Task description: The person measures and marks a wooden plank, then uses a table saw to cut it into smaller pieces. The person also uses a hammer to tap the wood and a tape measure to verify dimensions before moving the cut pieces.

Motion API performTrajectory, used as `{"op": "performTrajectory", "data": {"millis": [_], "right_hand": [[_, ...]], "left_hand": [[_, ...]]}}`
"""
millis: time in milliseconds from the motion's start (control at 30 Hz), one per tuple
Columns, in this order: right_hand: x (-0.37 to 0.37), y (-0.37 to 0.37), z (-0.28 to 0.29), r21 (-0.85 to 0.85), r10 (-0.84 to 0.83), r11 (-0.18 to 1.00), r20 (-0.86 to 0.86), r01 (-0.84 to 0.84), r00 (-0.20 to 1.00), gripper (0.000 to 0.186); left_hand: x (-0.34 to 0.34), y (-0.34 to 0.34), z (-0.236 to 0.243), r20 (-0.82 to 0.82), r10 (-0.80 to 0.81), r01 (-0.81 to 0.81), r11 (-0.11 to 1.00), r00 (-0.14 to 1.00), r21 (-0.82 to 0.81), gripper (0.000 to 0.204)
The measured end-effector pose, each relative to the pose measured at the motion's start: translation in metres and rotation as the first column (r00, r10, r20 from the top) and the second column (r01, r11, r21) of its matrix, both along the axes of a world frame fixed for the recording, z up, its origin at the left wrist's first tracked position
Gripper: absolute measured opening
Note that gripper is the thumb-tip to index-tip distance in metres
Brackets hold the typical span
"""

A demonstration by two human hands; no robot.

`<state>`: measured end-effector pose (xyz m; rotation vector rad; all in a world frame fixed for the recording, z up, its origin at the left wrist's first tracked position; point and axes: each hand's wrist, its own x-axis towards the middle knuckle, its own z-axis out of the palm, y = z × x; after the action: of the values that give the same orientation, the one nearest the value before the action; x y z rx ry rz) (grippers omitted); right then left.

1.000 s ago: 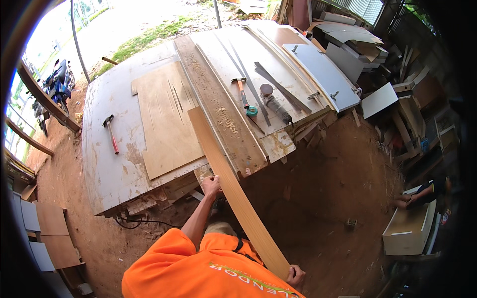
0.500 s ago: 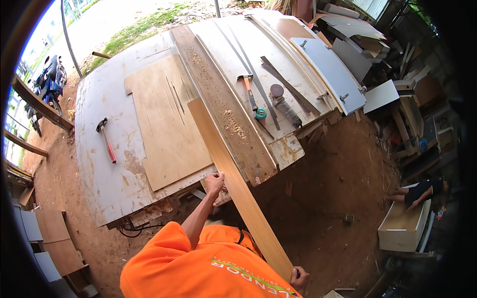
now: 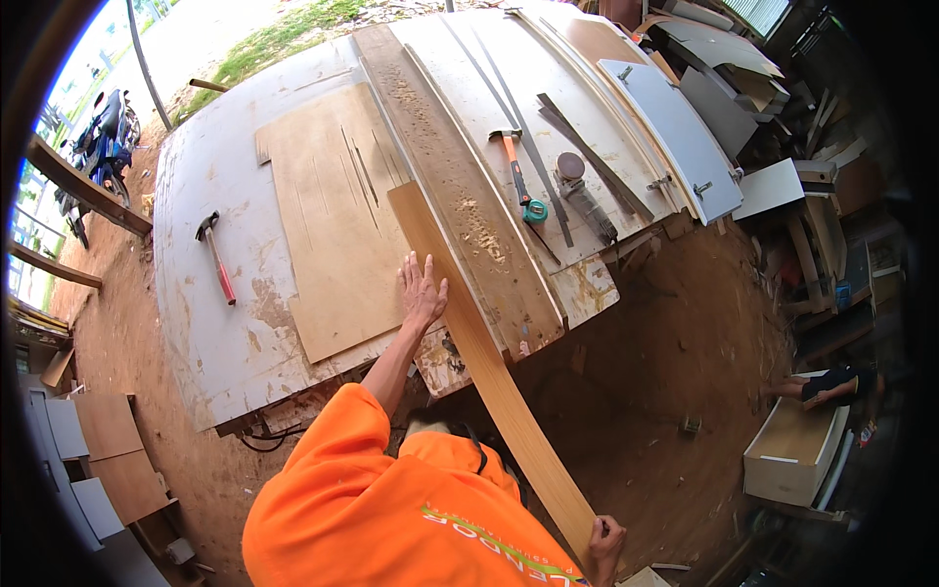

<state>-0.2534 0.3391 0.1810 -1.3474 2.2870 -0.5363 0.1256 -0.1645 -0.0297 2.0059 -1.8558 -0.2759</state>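
A long light-brown wooden plank [image 3: 518,430] runs from my body up onto the white workbench top [image 3: 205,333], beside a worn brown board [image 3: 460,205]. My left hand [image 3: 423,292] rests with fingers spread on the plank's left edge near its far part. My right hand [image 3: 604,543] is closed round the plank's near end at lower right. A plywood sheet [image 3: 323,225] lies left of the plank. A red-handled hammer [image 3: 217,259] lies farther left; an orange-handled hammer [image 3: 511,161], a teal tape measure [image 3: 533,209] and a cylindrical power tool [image 3: 585,201] lie to the right.
A white panel with hinges [image 3: 670,137] lies at the bench's right. Stacked boards [image 3: 724,68] crowd the right side, more panels [image 3: 112,440] stand low left. Another person [image 3: 831,386] is by an open box [image 3: 794,450]. A motorbike [image 3: 98,166] and posts are at left.
My left hand has slid forward along the plank, from gripping its edge at the bench front to lying spread farther in. The bench appears slightly higher and rightward in view.
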Motion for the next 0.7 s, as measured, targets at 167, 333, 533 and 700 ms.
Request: {"op": "performTrajectory", "data": {"millis": [167, 333, 533, 700], "right_hand": [[0.0, 0.01, -0.012, -0.041, -0.037, 0.998, 0.041, 0.039, 0.998, 0.019], [0.0, 0.015, -0.022, -0.038, -0.064, 0.997, 0.046, 0.065, 0.997, 0.021], [0.0, 0.01, -0.023, 0.028, -0.106, 0.994, 0.081, 0.104, 0.991, 0.024], [0.002, 0.004, -0.013, 0.051, -0.141, 0.989, 0.146, 0.135, 0.979, 0.027]], "left_hand": [[0.006, -0.038, -0.014, -0.038, -0.017, 0.019, 0.999, 0.999, 0.039, 0.072], [0.01, -0.063, -0.011, -0.041, -0.045, 0.046, 0.998, 0.998, 0.044, 0.073], [0.015, -0.088, -0.011, -0.04, -0.055, 0.057, 0.996, 0.998, 0.068, 0.072], [0.023, -0.119, -0.01, -0.006, -0.055, 0.055, 0.993, 0.998, 0.102, 0.071]]}}
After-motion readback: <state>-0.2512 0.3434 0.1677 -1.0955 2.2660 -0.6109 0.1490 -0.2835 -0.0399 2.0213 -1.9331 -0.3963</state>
